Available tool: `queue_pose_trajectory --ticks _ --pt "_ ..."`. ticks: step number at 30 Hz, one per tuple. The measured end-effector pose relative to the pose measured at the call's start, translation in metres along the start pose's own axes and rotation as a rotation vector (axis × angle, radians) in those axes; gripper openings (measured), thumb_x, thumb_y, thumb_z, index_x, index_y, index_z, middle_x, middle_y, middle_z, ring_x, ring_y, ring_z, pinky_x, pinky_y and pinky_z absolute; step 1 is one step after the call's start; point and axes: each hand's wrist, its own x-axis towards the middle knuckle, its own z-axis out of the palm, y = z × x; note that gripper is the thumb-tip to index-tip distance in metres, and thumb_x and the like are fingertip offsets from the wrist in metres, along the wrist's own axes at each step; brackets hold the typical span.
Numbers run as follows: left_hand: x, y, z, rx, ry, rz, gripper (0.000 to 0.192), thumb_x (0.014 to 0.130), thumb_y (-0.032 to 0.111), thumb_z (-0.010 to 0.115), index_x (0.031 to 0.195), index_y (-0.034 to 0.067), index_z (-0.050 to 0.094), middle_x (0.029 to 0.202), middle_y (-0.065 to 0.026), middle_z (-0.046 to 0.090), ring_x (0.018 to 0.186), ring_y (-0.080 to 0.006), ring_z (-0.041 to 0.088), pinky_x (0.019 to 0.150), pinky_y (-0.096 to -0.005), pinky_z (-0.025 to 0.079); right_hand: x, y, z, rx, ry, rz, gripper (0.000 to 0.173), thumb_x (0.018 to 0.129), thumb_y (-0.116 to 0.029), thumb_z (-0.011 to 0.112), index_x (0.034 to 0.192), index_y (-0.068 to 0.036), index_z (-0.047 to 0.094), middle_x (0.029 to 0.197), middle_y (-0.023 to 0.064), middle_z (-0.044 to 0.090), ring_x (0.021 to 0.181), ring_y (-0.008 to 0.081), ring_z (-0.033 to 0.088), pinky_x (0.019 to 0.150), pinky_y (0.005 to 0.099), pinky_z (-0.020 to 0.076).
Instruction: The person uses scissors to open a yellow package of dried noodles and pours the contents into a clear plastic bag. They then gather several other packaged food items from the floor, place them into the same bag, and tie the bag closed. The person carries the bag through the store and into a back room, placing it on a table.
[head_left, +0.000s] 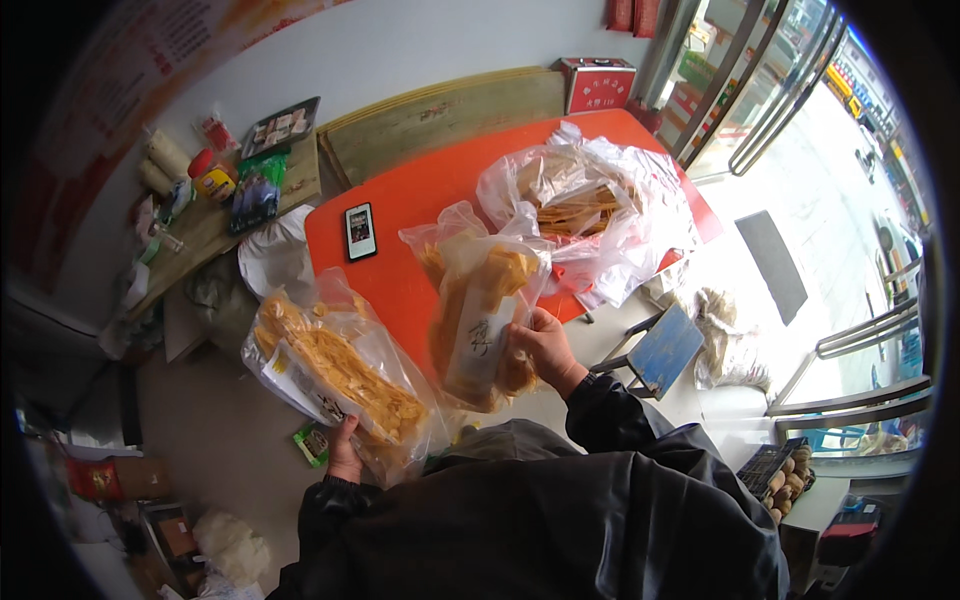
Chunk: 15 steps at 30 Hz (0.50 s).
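Note:
My left hand (346, 450) grips the lower edge of a clear plastic bag of yellow dried food (337, 367), perhaps dried bean curd, with a white label bearing handwriting. It is tilted, left of the table. In my right hand (546, 349) is a second clear bag of yellowish-brown dried sticks (480, 322), also labelled by hand; I pinch it at its right side, over the front edge of the red table (375, 285). A large open plastic bag (585, 202) with more brown sticks inside lies farther back on the tabletop.
A smartphone (360, 232) with a lit screen lies on the table's left. The wooden side table (300, 172) holds a jar (214, 176), a green packet (259, 187) and a black tray (283, 127). A blue stool (666, 349) stands right. A green packet (312, 444) lies on the floor.

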Motion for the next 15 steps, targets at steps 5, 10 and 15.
queue_pose_trajectory --ticks 5,10,15 --pt "0.039 -0.009 -0.016 0.036 0.006 -0.042 0.073 0.073 0.035 0.075 0.132 0.002 0.045 0.127 -0.0087 0.053 0.116 -0.0261 0.049 0.100 -0.0398 0.039 0.017 -0.007 0.021 -0.141 0.055 -0.001 0.013 0.084 -0.002 0.064 0.097 -0.003 0.061 0.086 0.0011 0.064 0.076 0.0093 0.060 0.068 0.0244 0.0491" --pt "0.061 -0.009 -0.016 -0.039 -0.011 -0.103 0.071 0.074 0.036 0.074 0.131 0.003 0.047 0.126 -0.0082 0.053 0.115 -0.0262 0.050 0.100 -0.0393 0.039 0.051 -0.009 0.036 -0.317 0.060 -0.027 0.009 0.083 -0.002 0.064 0.090 -0.003 0.059 0.080 -0.0003 0.061 0.073 0.0089 0.059 0.064 0.0235 0.0473" --pt "0.100 -0.017 -0.022 -0.068 -0.010 -0.225 0.066 0.075 0.032 0.075 0.129 0.003 0.049 0.124 -0.0077 0.055 0.113 -0.0262 0.051 0.096 -0.0392 0.042 0.127 0.009 0.012 -0.883 -0.128 -0.139 0.029 0.078 -0.020 0.071 0.095 0.001 0.061 0.086 0.0121 0.065 0.080 0.0212 0.063 0.073 0.0336 0.0489"
